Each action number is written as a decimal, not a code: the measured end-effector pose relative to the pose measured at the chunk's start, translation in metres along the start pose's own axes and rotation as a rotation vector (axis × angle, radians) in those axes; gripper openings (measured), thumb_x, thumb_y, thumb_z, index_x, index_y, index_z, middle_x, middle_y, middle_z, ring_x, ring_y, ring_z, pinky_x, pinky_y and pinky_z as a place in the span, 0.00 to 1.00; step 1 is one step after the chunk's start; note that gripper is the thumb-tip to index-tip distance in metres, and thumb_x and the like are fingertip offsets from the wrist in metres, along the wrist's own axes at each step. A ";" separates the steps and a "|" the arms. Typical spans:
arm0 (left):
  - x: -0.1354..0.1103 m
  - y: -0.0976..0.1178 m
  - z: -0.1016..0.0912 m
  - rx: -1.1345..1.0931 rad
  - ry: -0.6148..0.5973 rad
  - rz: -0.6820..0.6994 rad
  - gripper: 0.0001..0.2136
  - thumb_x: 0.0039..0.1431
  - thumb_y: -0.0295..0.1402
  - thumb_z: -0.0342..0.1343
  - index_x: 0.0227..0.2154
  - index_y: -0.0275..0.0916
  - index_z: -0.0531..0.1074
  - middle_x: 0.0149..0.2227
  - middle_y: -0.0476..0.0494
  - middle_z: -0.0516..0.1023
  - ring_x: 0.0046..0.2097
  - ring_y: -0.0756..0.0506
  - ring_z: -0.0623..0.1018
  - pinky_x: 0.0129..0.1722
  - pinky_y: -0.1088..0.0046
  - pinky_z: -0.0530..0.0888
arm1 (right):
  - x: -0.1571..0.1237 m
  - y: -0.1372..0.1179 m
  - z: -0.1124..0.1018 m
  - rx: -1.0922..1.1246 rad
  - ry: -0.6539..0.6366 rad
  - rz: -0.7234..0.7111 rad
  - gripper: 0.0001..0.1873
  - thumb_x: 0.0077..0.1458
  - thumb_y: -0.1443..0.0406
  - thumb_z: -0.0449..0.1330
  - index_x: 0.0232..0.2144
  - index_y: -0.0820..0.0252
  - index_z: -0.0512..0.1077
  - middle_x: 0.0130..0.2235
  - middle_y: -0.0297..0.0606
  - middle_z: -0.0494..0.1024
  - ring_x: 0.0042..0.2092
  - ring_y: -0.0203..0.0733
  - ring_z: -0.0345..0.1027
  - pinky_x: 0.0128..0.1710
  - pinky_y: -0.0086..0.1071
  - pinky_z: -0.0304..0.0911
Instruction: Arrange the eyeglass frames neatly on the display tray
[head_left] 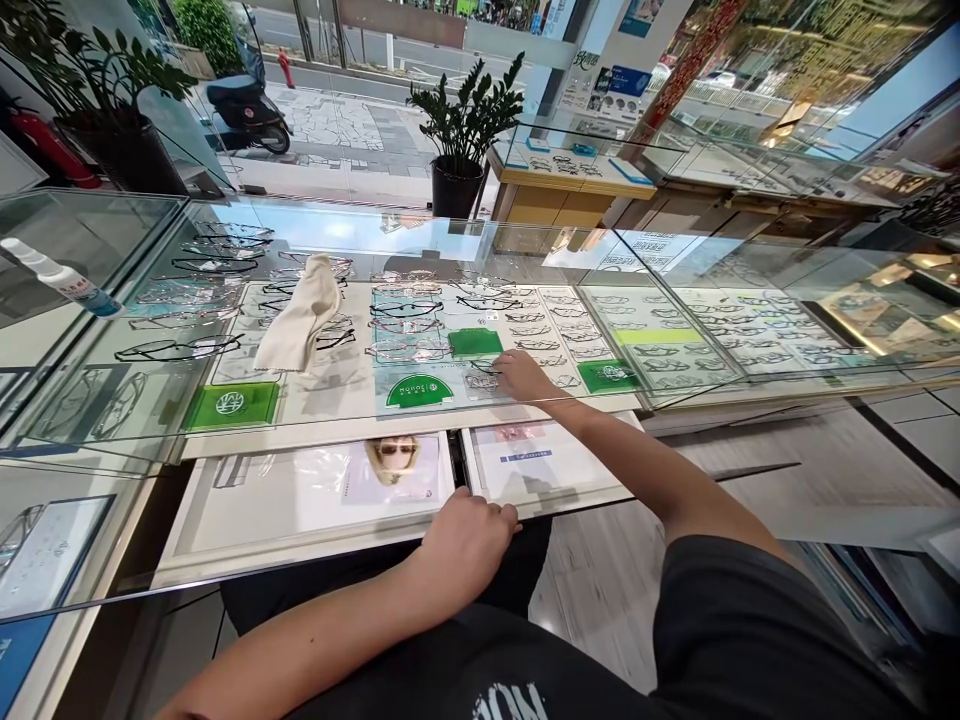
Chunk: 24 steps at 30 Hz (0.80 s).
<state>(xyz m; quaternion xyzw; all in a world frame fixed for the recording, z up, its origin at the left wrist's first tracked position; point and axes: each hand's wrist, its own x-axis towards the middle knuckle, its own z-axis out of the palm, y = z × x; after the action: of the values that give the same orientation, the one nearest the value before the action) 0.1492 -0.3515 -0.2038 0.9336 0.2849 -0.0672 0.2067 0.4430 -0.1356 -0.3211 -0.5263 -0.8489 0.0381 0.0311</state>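
Note:
My right hand (pixel 523 378) reaches forward over the display counter, its fingers pinched at the side of a pair of eyeglasses (pixel 481 381). Part of that frame is hidden behind the fingertips. Just behind it lies a green card (pixel 475 342), and a half-round green sign (pixel 418 390) is to the left. Closer to my body, my left hand (pixel 469 545) has its fingers curled over the counter's front edge (pixel 390 541), near the gap between two drawers. A beige cloth (pixel 302 315) lies crumpled on the glass, left of the eyeglass rows.
A white spray bottle (pixel 64 278) is on the glass at far left. Below are a left drawer (pixel 300 535) and a right drawer (pixel 570 490), pulled out. More eyeglasses (pixel 180 347) lie in rows. A potted plant (pixel 457 180) stands beyond the counter.

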 end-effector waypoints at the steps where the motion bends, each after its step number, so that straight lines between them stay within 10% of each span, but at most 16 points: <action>1: 0.000 0.000 0.001 -0.002 0.006 0.004 0.13 0.81 0.33 0.50 0.46 0.37 0.79 0.38 0.36 0.87 0.40 0.35 0.88 0.41 0.59 0.75 | 0.002 0.001 -0.002 -0.010 0.013 0.014 0.23 0.63 0.70 0.58 0.56 0.68 0.83 0.60 0.54 0.83 0.65 0.62 0.69 0.69 0.53 0.61; 24: 0.007 -0.005 0.012 0.035 0.063 -0.003 0.11 0.81 0.34 0.52 0.43 0.38 0.78 0.36 0.40 0.87 0.38 0.37 0.88 0.38 0.61 0.73 | 0.080 -0.023 0.002 -0.134 -0.063 0.237 0.30 0.78 0.54 0.46 0.62 0.64 0.80 0.71 0.52 0.74 0.74 0.65 0.60 0.72 0.57 0.53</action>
<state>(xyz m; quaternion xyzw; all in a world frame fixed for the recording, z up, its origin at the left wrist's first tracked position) 0.1518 -0.3492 -0.2178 0.9382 0.2917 -0.0430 0.1811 0.3869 -0.0738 -0.3195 -0.6223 -0.7820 0.0012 -0.0356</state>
